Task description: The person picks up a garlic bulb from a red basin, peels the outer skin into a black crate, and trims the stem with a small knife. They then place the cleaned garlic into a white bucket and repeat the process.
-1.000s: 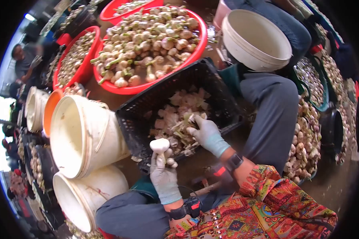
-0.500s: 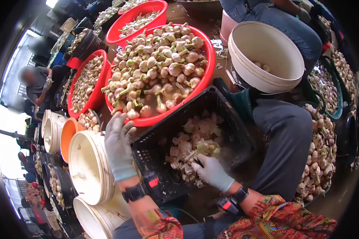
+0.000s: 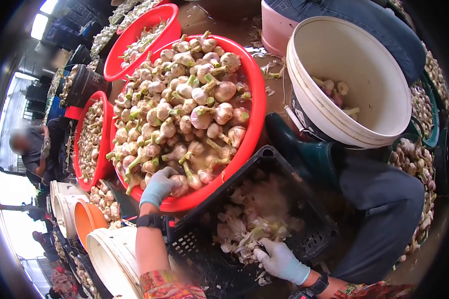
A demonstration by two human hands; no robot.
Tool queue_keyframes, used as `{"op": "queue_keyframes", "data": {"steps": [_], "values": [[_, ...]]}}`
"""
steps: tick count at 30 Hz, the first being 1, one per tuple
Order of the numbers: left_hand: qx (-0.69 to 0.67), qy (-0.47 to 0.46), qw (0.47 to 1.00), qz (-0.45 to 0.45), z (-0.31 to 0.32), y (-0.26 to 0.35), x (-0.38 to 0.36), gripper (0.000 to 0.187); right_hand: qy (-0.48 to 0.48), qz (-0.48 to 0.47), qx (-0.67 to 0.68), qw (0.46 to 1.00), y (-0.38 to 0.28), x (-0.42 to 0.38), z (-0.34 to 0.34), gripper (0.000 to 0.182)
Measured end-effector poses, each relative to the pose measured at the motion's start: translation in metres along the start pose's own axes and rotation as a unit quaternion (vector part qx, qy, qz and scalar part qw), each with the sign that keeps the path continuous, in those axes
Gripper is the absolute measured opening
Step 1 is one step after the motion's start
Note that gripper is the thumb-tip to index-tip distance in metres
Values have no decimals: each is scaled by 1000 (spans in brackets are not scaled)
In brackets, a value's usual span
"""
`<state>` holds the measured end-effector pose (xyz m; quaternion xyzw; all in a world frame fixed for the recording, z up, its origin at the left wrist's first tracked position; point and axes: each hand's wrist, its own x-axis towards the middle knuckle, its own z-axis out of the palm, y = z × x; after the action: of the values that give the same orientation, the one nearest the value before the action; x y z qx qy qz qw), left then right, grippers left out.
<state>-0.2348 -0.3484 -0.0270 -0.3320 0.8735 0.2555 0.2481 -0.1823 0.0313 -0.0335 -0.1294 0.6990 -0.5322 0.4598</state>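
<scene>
My left hand, in a pale glove, is at the near rim of a red basin heaped with garlic bulbs. Its fingers curl round a garlic bulb at the edge of the heap. Over the black crate is my gloved right hand, closed, thumb and fingers pinched together. A small dark bit shows at its fingertips, too small to name. Just beyond those fingers lies a pile of garlic skins and trimmings in the crate.
A white bucket at the upper right holds several garlic pieces. Beside the crate is a green boot. More red basins, an orange bucket and white buckets stand at the left. Another person sits at the far left.
My left hand has gone from open beside the basin to curled round a garlic bulb at its rim. My right hand stays over the crate. The view has shifted.
</scene>
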Motion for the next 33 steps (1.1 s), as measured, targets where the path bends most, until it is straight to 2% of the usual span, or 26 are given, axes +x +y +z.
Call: {"op": "queue_keyframes", "data": {"steps": [1,2,3,4,6,8,10,11,12,14,17,21,22,23,24,25,26,27,28,29,30,31,32,33], "values": [[-115,67,990,52,2,7,-18,35,-11,18,66,998,0,-1,2,27],[-230,64,971,2,4,13,-42,32,-11,20,71,997,0,-2,3,27],[-343,93,934,39,16,15,-61,31,17,-85,61,994,0,-3,6,28],[-454,122,880,74,32,17,-86,31,45,-189,47,980,-2,-6,7,31],[-685,114,711,106,76,34,-141,35,33,-200,-16,979,-8,-16,7,43],[-780,85,612,101,125,44,-185,42,41,-235,-67,969,-21,-26,3,53],[-842,72,529,69,164,59,-226,46,11,-227,-143,963,-28,-37,-1,57],[-845,51,526,82,177,61,-246,43,-4,-233,-165,958,-27,-42,0,55],[-863,34,498,77,191,59,-263,42,-41,-242,-160,956,-23,-46,1,54],[-842,136,521,32,207,66,-293,41,-84,-244,-251,933,-18,-55,7,53],[-861,153,485,13,219,60,-324,38,-113,-261,-310,907,-6,-66,22,51],[-845,165,507,49,225,49,-343,36,-150,-217,-271,926,0,-75,35,42],[-844,162,508,46,226,49,-347,36,-115,-266,-209,934,10,-71,39,38],[-825,172,538,37,225,50,-349,37,-76,-313,-148,935,20,-69,41,35],[-805,180,565,31,224,51,-348,37,-72,-311,-149,936,12,-73,35,35],[-812,171,558,19,225,47,-347,36,-161,-166,-36,972,-4,-80,24,32],[-813,167,558,20,227,47,-347,36,-243,-16,79,967,-16,-81,15,31],[-836,146,529,6,229,47,-348,35,-270,-20,37,962,-17,-78,4,30],[-856,126,501,-7,228,44,-348,35,-276,-37,-50,959,-22,-75,-6,32],[-864,119,488,-25,232,41,-347,33,-271,-40,-58,960,-23,-71,-7,34],[-873,105,476,-6,226,35,-342,33,-271,-52,-69,959,-26,-63,-6,36],[-864,96,494,-18,233,32,-340,32,-174,-183,-162,954,-22,-67,-6,36],[-854,93,512,-25,241,34,-339,32,-71,-316,-245,914,-12,-73,-3,38],[-852,83,517,-23,239,41,-341,33,-104,-325,-225,912,-1,-67,3,35]]}}
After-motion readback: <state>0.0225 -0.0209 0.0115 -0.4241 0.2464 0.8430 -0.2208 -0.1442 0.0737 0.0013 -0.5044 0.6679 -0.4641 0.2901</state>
